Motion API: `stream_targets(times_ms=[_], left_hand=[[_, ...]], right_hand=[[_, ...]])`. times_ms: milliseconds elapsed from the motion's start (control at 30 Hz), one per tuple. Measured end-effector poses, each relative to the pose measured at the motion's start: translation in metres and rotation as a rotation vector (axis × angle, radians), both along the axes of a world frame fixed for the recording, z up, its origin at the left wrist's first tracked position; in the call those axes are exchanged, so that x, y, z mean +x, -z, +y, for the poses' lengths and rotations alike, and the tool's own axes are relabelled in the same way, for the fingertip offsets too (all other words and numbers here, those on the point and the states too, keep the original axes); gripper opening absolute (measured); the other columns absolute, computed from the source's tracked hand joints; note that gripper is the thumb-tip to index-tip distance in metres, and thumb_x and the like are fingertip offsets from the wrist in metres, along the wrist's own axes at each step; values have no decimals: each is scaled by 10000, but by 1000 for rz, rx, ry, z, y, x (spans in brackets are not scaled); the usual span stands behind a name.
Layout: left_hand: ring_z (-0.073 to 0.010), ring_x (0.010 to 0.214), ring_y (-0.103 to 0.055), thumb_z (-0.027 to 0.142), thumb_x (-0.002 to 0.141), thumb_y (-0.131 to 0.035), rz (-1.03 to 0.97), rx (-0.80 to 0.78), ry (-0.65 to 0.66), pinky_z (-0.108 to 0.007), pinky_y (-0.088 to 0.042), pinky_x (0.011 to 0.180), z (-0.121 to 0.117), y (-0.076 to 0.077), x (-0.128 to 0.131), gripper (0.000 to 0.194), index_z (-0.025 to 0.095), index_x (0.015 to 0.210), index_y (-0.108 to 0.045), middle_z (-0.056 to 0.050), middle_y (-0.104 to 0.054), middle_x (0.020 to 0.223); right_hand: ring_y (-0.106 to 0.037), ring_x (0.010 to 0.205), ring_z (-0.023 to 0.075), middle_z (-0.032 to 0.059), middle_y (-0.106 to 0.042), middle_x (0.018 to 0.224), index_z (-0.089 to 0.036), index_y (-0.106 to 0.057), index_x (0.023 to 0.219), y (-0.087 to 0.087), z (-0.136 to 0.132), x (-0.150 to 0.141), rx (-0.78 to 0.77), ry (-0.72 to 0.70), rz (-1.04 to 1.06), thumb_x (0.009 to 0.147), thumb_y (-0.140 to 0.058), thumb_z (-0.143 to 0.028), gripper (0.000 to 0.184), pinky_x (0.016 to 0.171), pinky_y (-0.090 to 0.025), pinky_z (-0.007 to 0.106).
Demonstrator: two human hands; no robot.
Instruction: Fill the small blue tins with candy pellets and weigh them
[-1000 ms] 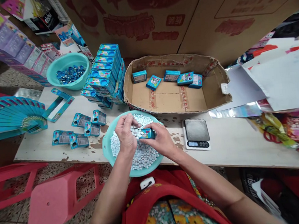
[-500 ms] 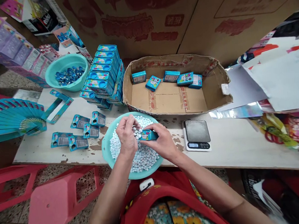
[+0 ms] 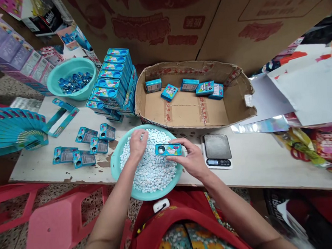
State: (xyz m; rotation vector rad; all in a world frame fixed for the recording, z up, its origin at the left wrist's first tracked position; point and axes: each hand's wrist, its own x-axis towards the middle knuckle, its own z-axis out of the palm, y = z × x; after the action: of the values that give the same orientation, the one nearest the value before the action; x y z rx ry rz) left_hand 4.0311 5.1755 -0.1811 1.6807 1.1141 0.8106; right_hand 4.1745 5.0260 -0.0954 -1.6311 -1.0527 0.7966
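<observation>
In my right hand (image 3: 191, 157) is a small blue candy box (image 3: 170, 150), gripped at its right end between thumb and fingers. Its printed face is up, and a round window at the left end shows something white inside. The box is above the right part of a turquoise bowl (image 3: 115, 169) full of small white candies (image 3: 150, 171). My left hand (image 3: 138, 144) is down in the bowl's upper left part, its fingers curled into the candies. Those fingertips are hidden, so how many candies they hold does not show.
Several blue boxes (image 3: 84, 158) lie left of the bowl, before a stack of them (image 3: 113, 80). Behind is a cardboard tray (image 3: 182, 114) with several boxes; a digital scale (image 3: 217, 151) sits right. Another bowl (image 3: 74, 95), flattened cartons (image 3: 13, 129) and a pink stool (image 3: 48, 233) are left.
My left hand has left the box's end and gone down into the candies. The candies seen at that end are gone from there, and the box now lies face up, window showing.
</observation>
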Motion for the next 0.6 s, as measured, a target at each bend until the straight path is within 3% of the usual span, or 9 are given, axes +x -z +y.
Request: stream_targets(times_ms=[100, 233, 300, 367, 467, 533, 600], left_hand=[[-270, 1095, -490, 362, 845, -556, 381, 208, 219, -427, -346, 1018, -10, 25, 10, 242, 190, 985, -655, -113, -590, 1143], [-279, 992, -514, 377, 865, -514, 647, 261, 388, -386, -415, 870, -33, 19, 14, 285, 204, 1069, -612, -113, -592, 1040], [-269, 918, -535, 379, 864, -506, 688, 237, 365, -352, -426, 769, -39, 17, 10, 254, 210, 1015, -622, -108, -594, 984], [-235, 833, -548, 368, 856, -514, 614, 162, 237, -318, -419, 715, -40, 18, 3, 205, 205, 890, -633, -82, -599, 898], [-167, 685, -517, 387, 807, -577, 277, -109, -34, -267, -414, 644, -39, 14, -4, 221, 188, 711, -592, -15, -550, 698], [-124, 561, -462, 427, 762, -630, -38, -386, -192, -229, -378, 520, -40, -2, -6, 275, 180, 674, -547, 20, -487, 618], [-93, 470, -414, 434, 734, -664, -351, -583, -271, -205, -305, 415, -43, -26, -6, 300, 178, 693, -514, 36, -472, 608]], right_hand=[[-615, 988, 202, 30, -665, 1028, -241, -640, 1003, 4, -5, 3, -6, 15, -7, 662, -816, -354, 400, 895, -480, 357], [-616, 953, 198, 22, -665, 1001, -242, -639, 997, 8, -9, 1, -29, 23, -38, 671, -808, -355, 385, 869, -483, 346], [-615, 945, 197, 19, -663, 989, -237, -637, 989, 9, -10, 0, -57, 30, -61, 675, -805, -348, 373, 859, -479, 338], [-613, 929, 194, 17, -657, 972, -231, -633, 977, 10, -11, -1, -87, 49, -98, 682, -799, -352, 359, 840, -473, 331], [-608, 889, 188, 16, -647, 945, -224, -623, 970, 10, -12, -2, -98, 52, -154, 690, -793, -364, 356, 807, -469, 322], [-603, 856, 184, 15, -640, 915, -221, -617, 966, 10, -10, -5, -92, 33, -206, 699, -787, -364, 347, 777, -466, 317], [-598, 856, 191, 24, -634, 909, -219, -610, 975, 10, -7, -11, -76, 0, -270, 715, -775, -355, 337, 767, -464, 323]])
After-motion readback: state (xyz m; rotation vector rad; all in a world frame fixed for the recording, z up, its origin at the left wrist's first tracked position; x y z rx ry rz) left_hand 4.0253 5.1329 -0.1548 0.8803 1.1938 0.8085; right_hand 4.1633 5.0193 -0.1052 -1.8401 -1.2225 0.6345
